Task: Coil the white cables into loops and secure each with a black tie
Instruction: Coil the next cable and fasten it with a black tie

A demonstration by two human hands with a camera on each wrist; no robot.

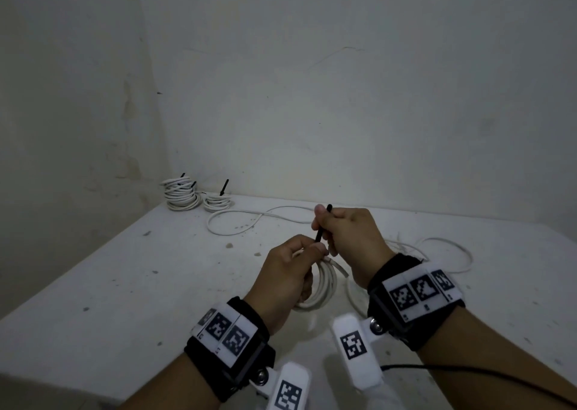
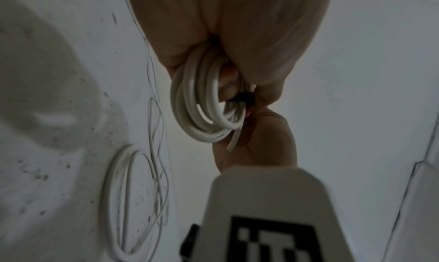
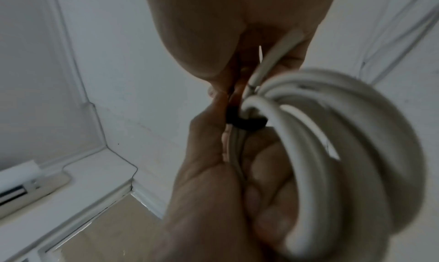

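Note:
My left hand (image 1: 307,252) grips a small coil of white cable (image 1: 326,284) just above the table, fingers curled round one side of the loops. A black tie (image 1: 321,227) wraps that side of the coil, and its tail points up. My right hand (image 1: 326,220) pinches the tail between thumb and fingers, right above the left hand. In the left wrist view the coil (image 2: 202,106) hangs from my left hand (image 2: 228,74) with the tie (image 2: 242,99) across it. The right wrist view shows the tie (image 3: 247,124) looped round the coil (image 3: 332,134).
Two stacks of tied white coils (image 1: 182,195) (image 1: 218,203) stand in the far left corner of the white table (image 1: 125,284). A loose white cable (image 1: 240,223) snakes across the back, and another (image 1: 443,247) lies tangled to the right. Walls close the back and left.

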